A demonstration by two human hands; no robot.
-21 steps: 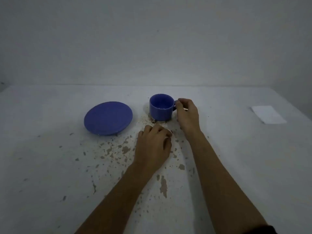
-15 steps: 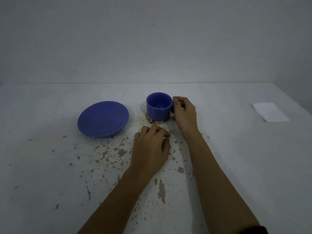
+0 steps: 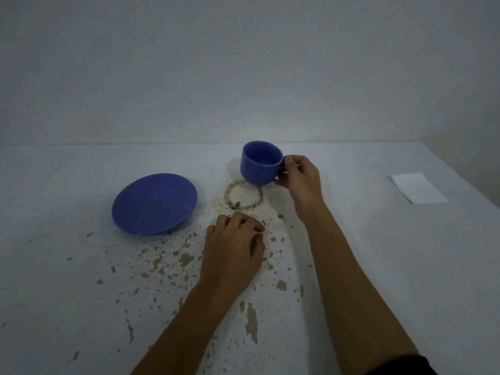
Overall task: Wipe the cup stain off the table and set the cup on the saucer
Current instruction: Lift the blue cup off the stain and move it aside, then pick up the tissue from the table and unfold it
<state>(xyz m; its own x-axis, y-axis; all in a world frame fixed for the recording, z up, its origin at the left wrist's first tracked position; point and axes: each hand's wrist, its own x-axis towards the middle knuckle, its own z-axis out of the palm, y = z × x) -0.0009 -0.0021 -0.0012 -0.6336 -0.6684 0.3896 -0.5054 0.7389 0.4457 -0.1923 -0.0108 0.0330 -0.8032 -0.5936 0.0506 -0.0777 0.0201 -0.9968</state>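
Above the table point(image 3: 81, 266), right hand point(image 3: 300, 180) pinches the handle of the blue cup point(image 3: 261, 163) w/ thumb and fingers closed on it; cup hangs clear of the surface, tilted, mouth facing up and toward the camera, handle pointing right into the hand. Directly under and just in front of the cup: brown ring stain point(image 3: 244, 197), unwiped, w/ brown flecks scattered nearer the camera. Left hand point(image 3: 232, 250) rests palm-down on the table near the ring, fingers curled, holding nothing visible. Blue saucer point(image 3: 154, 204) sits left of the stain, bare. White folded cloth or paper point(image 3: 418, 188) lies far right, well apart.
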